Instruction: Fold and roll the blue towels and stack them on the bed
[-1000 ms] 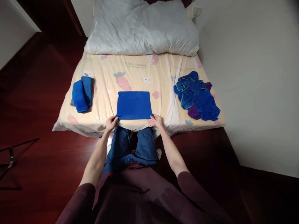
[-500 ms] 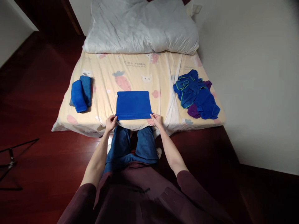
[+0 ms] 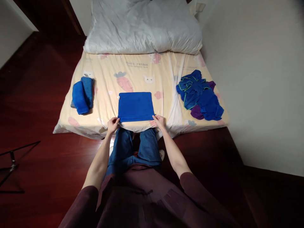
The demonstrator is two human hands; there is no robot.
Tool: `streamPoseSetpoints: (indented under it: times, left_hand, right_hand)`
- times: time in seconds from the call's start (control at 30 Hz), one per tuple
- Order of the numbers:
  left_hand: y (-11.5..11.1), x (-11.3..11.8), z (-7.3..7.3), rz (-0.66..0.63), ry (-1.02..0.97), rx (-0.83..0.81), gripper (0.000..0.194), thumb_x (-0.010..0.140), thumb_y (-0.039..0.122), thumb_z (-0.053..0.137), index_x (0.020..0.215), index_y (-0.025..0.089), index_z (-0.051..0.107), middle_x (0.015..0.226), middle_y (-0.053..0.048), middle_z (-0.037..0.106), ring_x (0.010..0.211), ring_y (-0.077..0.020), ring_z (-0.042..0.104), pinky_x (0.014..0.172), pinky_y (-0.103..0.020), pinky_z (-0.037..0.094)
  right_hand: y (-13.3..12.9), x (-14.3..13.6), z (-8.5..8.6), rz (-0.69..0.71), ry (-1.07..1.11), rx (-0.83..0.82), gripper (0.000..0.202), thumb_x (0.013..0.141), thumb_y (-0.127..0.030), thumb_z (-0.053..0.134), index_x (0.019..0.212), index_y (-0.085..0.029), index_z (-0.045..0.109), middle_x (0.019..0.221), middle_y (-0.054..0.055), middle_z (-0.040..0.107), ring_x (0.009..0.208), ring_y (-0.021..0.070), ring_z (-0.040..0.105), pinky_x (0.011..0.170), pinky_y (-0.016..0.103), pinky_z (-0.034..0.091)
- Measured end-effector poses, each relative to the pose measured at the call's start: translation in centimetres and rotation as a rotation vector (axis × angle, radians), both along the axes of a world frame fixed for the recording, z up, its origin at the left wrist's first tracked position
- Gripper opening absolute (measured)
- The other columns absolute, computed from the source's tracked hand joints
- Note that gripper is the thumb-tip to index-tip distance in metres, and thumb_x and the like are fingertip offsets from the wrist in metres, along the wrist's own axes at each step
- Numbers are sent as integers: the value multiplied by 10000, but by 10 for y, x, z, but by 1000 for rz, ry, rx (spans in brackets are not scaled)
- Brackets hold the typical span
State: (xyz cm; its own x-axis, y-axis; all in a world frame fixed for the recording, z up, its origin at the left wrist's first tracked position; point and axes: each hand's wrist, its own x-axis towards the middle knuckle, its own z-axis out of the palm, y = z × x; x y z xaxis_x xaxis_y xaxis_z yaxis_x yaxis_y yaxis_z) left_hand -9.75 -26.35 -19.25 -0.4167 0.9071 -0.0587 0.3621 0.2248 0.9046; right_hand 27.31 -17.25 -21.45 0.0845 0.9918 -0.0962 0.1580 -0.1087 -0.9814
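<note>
A blue towel (image 3: 135, 104) lies flat on the bed near its front edge, with a narrow strip folded up along the side closest to me. My left hand (image 3: 113, 124) pinches the left end of that folded strip. At the opposite end, my right hand (image 3: 158, 121) grips the right corner between thumb and fingers. A small white tag shows at the towel's upper left side.
Two rolled blue towels (image 3: 80, 98) rest at the bed's left side. On the right is a crumpled heap of blue and purple cloths (image 3: 198, 95). A pale quilt (image 3: 144, 28) covers the far end. Black metal legs (image 3: 11, 163) stand on the floor at left.
The folded strip along the towel's near edge looks slightly flatter. Both hands keep nearly the same place at its ends; the camera view has shifted a little.
</note>
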Motion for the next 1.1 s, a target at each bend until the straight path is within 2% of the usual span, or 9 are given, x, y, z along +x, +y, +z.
streamPoseSetpoints:
  times: [0.13,0.23,0.33,0.43,0.53,0.6,0.7,0.93,1.1]
  left_hand:
    - [-4,3,1,14,40,120,387,844,496,694,1089,197,663,949,-66,683,812,-201,646,805,-350,552]
    - [-20,10,3,46,233,262,411,903,431,661,1240,198,636,1188,-134,653,1047,-264,654,942,-427,560]
    - [-38,23,6,-122,448,338,367,982,344,558,1311,203,641,1338,-168,624,1267,-311,598,1103,-491,496]
    - [-46,44,9,-463,595,315,444,1004,261,483,1427,224,610,1510,-142,576,1434,-308,510,1207,-507,419]
    - [-41,67,10,-622,717,243,564,996,226,443,1554,196,519,1669,-124,425,1587,-318,322,1294,-541,292]
    - [-34,77,9,-613,775,191,615,989,226,436,1600,156,466,1718,-130,331,1626,-339,214,1317,-571,220]
    - [-25,74,4,-519,800,113,642,983,261,456,1611,130,451,1729,-146,290,1635,-373,141,1315,-614,184]
    - [-19,31,0,-441,798,1,631,1020,323,403,1618,121,438,1719,-167,308,1621,-350,225,1298,-561,266]
    - [-10,27,11,-466,843,-67,645,980,222,432,1614,106,437,1682,-177,385,1587,-352,316,1279,-544,302]
  right_hand:
    - [0,0,1,-57,46,36,445,703,-557,830,905,-174,731,913,116,786,878,248,745,881,392,617]
    - [-13,3,7,-100,-78,144,465,799,-493,763,1112,-151,721,1088,154,763,929,247,734,907,408,615]
    - [-36,1,18,-131,-323,324,402,926,-407,640,1233,-159,711,1281,179,697,1112,274,691,1035,450,569]
    - [-58,-12,31,82,-533,460,368,1014,-311,508,1284,-192,728,1404,153,657,1334,287,590,1183,485,465]
    - [-68,-35,40,414,-716,527,443,1049,-267,450,1441,-240,656,1594,82,542,1503,258,456,1263,484,373]
    - [-70,-49,40,544,-811,540,493,1064,-268,430,1536,-240,570,1688,54,422,1589,241,338,1310,486,292]
    - [-65,-58,32,556,-901,457,540,1062,-266,433,1595,-211,494,1726,66,338,1626,246,263,1337,502,220]
    - [-49,-27,18,397,-990,346,554,1058,-240,406,1603,-170,477,1700,104,377,1606,259,317,1313,508,270]
    - [-41,-26,22,369,-1008,325,568,998,-170,467,1562,-138,529,1642,125,473,1569,250,392,1292,472,316]
